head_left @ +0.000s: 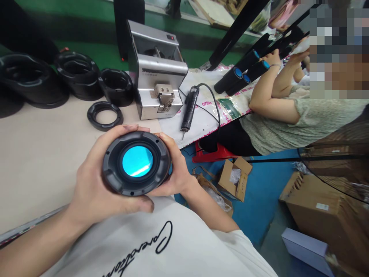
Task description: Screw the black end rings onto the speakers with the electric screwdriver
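Two bare hands held one round black part (137, 183) just over the near edge of the worktop (52, 150), in front of a white shirt (184, 238). The part had one bright blue circle (137, 161) in its middle. The left hand (92, 181) made a wide curve and gripped the left side, with its thumb at the bottom. The right hand (177, 169) was curled around the right side and gripped it too.

Toward the left edge stood three fat black rings (77, 77), and a bit of one more dark shape (8, 107) showed. One flat black ring (91, 116) lay in front of them. One silver machine (160, 71) stood toward the far edge. One black screwdriver (190, 109) lay right of it, its tip near the near edge, on one white sheet (198, 127) with pink letters. Toward the right end, four blue ends showed on black tubes (226, 79), near one other person (282, 111), who had one red stool (213, 153).
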`<state>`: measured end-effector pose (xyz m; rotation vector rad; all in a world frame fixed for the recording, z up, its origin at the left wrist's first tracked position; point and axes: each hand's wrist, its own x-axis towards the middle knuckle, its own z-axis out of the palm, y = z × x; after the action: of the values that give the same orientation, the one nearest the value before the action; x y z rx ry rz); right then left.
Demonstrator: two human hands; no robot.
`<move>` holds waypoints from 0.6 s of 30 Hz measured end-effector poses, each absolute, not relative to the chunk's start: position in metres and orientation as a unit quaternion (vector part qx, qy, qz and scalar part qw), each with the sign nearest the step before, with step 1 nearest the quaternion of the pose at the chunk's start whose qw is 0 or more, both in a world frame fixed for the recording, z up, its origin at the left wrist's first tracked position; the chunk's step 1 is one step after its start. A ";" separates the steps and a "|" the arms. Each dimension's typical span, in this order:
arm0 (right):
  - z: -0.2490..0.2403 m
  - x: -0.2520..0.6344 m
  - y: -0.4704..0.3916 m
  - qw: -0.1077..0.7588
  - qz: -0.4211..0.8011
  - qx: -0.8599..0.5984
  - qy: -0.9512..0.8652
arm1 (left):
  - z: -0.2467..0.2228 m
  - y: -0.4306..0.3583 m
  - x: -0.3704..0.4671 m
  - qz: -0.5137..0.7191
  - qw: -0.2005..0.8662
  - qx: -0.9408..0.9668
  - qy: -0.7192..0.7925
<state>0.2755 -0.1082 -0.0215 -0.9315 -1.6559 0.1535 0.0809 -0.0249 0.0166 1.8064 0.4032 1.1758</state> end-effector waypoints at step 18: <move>-0.033 0.279 -0.109 0.548 0.098 -0.420 -0.717 | 0.014 -0.022 0.082 0.482 0.497 0.712 0.116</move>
<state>0.2793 -0.1088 -0.0332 -0.9940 -1.6971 0.2327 0.0822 -0.0218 0.0139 1.7245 0.2821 1.1685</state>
